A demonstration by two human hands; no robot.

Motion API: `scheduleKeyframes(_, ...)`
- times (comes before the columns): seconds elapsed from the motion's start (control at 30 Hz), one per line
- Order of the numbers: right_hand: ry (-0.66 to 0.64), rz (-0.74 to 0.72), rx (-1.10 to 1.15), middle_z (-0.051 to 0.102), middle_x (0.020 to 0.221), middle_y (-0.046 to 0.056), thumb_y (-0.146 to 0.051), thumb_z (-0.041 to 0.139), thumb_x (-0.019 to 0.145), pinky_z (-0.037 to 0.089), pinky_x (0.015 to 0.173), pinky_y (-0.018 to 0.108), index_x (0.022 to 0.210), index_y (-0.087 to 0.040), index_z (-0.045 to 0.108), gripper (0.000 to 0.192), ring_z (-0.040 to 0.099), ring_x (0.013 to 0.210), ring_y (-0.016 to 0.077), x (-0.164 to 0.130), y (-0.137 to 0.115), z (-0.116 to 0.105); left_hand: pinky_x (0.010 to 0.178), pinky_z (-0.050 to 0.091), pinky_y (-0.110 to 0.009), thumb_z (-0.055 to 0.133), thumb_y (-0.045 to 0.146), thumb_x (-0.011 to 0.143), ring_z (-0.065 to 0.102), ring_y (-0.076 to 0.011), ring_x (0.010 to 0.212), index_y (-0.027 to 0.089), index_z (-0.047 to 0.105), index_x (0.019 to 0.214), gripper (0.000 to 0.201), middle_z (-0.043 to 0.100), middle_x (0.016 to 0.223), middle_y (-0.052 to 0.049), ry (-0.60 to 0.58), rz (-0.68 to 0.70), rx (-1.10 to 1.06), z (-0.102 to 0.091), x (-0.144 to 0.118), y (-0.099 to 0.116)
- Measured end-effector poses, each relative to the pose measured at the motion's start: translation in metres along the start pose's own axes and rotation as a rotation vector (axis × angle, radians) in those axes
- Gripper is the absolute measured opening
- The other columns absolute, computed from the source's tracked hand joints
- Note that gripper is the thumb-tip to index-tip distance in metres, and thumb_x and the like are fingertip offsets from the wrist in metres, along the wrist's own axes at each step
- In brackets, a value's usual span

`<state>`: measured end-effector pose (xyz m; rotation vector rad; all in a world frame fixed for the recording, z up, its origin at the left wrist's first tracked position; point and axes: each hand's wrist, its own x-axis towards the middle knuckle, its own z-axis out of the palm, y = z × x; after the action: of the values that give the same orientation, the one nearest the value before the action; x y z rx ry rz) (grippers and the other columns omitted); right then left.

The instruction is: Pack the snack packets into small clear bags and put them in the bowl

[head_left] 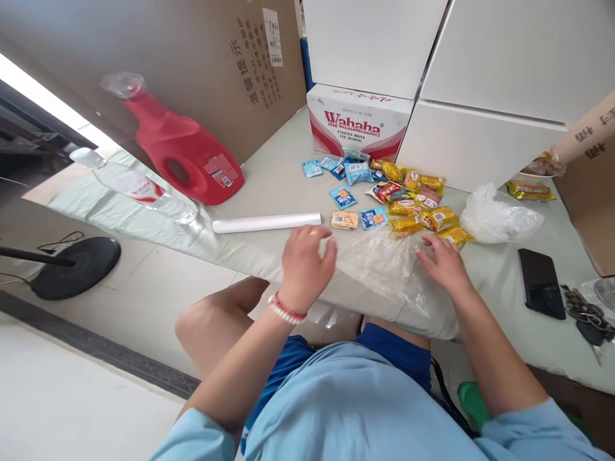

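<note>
Because clear plastic bag (pixel 384 269) lies loose near front edge of table (pixel 273 186), just right of frame centre, film could slip off — left hand (pixel 307 264) and right hand (pixel 444 262) loosely spread, pinching nothing visible (contact unclear). Careless right-hand sweep could scatter yellow packets (pixel 439 219), centre right.

Clear water bottle (pixel 139 189) by the near edge of the desk (pixel 278 182), left part; red jug (pixel 185 147) just behind, before a brown carton (pixel 206 70). Wahaha box (pixel 358 121) at far edge, against white cabinets (pixel 494 57). Right end: black phone (pixel 542 283), keys (pixel 586 314) beside it. On the floor (pixel 148 272), I note a round black base (pixel 96 269).
</note>
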<state>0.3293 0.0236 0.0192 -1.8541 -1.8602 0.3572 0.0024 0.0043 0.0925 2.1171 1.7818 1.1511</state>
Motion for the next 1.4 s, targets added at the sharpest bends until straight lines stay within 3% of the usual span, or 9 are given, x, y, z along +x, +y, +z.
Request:
scheduleKeyframes(0.17, 0.071, 0.051, 0.073, 0.072, 0.105, 0.015, -0.042, 0.066, 0.079, 0.043, 0.103, 0.053, 0.107, -0.017, 0.07, 0.038, 0.061, 0.104, 0.0321, 0.019, -0.001, 0.042, 0.098, 0.045, -0.049, 0.08, 0.035, 0.08, 0.062, -0.038, 0.112, 0.015, 0.069, 0.098, 0.029, 0.07, 0.109, -0.019, -0.472, -0.169, 0.131, 0.069, 0.036, 0.009)
scheduleKeyframes(0.23, 0.066, 0.057, 0.187, 0.072, 0.093, 0.011, -0.044, 0.062, 0.081, 0.046, 0.096, 0.048, 0.09, -0.02, 0.07, 0.027, 0.061, 0.093, 0.0276, 0.013, -0.001, 0.045, 0.096, 0.046, -0.047, 0.081, 0.028, 0.076, 0.063, -0.0379, 0.109, 0.016, 0.067, 0.083, 0.02, 0.07, 0.103, -0.019, -0.516, -0.188, 0.103, 0.086, 0.03, 0.002)
scheduleKeyframes(0.43, 0.111, 0.188, 0.539, 0.071, 0.086, 0.004, -0.052, 0.066, 0.079, 0.049, 0.078, 0.034, 0.091, -0.02, 0.068, 0.034, 0.06, 0.078, 0.0192, 0.001, 0.018, 0.02, 0.079, 0.048, -0.032, 0.049, 0.029, 0.098, 0.065, -0.0205, 0.081, 0.022, 0.053, 0.079, 0.021, 0.066, 0.084, -0.005, -0.457, -0.223, -0.049, 0.078, 0.0, -0.028)
scheduleKeyframes(0.63, 0.162, 0.241, 0.315, 0.072, 0.087, 0.007, -0.052, 0.064, 0.08, 0.05, 0.08, 0.039, 0.089, -0.019, 0.07, 0.035, 0.063, 0.081, 0.0228, 0.018, 0.04, -0.007, 0.066, 0.045, -0.026, 0.05, 0.036, 0.097, 0.06, -0.0147, 0.058, 0.024, 0.045, 0.075, 0.025, 0.053, 0.062, 0.006, -0.279, -0.506, -0.427, 0.069, -0.007, -0.047)
scheduleKeyframes(0.83, 0.312, -0.11, -0.005, 0.071, 0.117, 0.016, -0.042, 0.055, 0.095, 0.042, 0.106, 0.049, 0.109, -0.017, 0.072, 0.033, 0.06, 0.116, 0.0312, 0.011, -0.022, -0.017, 0.054, 0.043, -0.025, 0.048, 0.036, 0.098, 0.063, -0.0143, 0.052, 0.024, 0.048, 0.078, 0.023, 0.059, 0.07, 0.004, -0.325, -0.56, -0.469, 0.072, -0.012, -0.048)
scheduleKeyframes(1.0, -0.392, -0.325, 0.122, 0.072, 0.111, 0.011, -0.044, 0.064, 0.097, 0.049, 0.088, 0.035, 0.127, -0.019, 0.067, 0.039, 0.065, 0.103, 0.0244, -0.015, -0.093, 0.018, 0.049, 0.043, -0.024, 0.054, 0.036, 0.096, 0.064, -0.0142, 0.051, 0.024, 0.051, 0.08, 0.02, 0.06, 0.072, 0.004, -0.336, -0.66, -0.603, 0.077, -0.013, -0.049)
scheduleKeyframes(1.1, -0.584, -0.24, 0.054, 0.071, 0.088, 0.005, -0.032, 0.071, 0.092, 0.046, 0.077, 0.031, 0.117, -0.018, 0.07, 0.028, 0.064, 0.085, 0.0214, -0.026, -0.108, 0.036, 0.05, 0.046, -0.023, 0.056, 0.033, 0.095, 0.063, -0.0132, 0.05, 0.023, 0.052, 0.08, 0.018, 0.06, 0.07, 0.005, -0.318, -0.727, -0.683, 0.079, -0.012, -0.052)
scheduleKeyframes(1.2, -0.491, -0.345, 0.098, 0.069, 0.083, 0.003, -0.018, 0.06, 0.097, 0.043, 0.075, 0.029, 0.098, -0.019, 0.07, 0.01, 0.06, 0.08, 0.0181, -0.046, -0.107, 0.039, 0.051, 0.049, -0.023, 0.055, 0.032, 0.095, 0.064, -0.0127, 0.051, 0.023, 0.051, 0.081, 0.017, 0.06, 0.071, 0.004, -0.291, -0.791, -0.745, 0.08, -0.011, -0.058)
scheduleKeyframes(1.4, -0.241, -0.76, 0.054, 0.058, 0.072, 0.004, -0.013, 0.046, 0.102, 0.033, 0.063, 0.032, 0.081, -0.018, 0.065, 0.028, 0.045, 0.071, 0.0192, -0.119, -0.104, 0.038, 0.058, 0.055, -0.025, 0.059, 0.03, 0.091, 0.067, -0.0127, 0.056, 0.021, 0.05, 0.08, 0.016, 0.064, 0.071, 0.001, -0.262, -0.908, -0.901, 0.079, -0.007, -0.068)
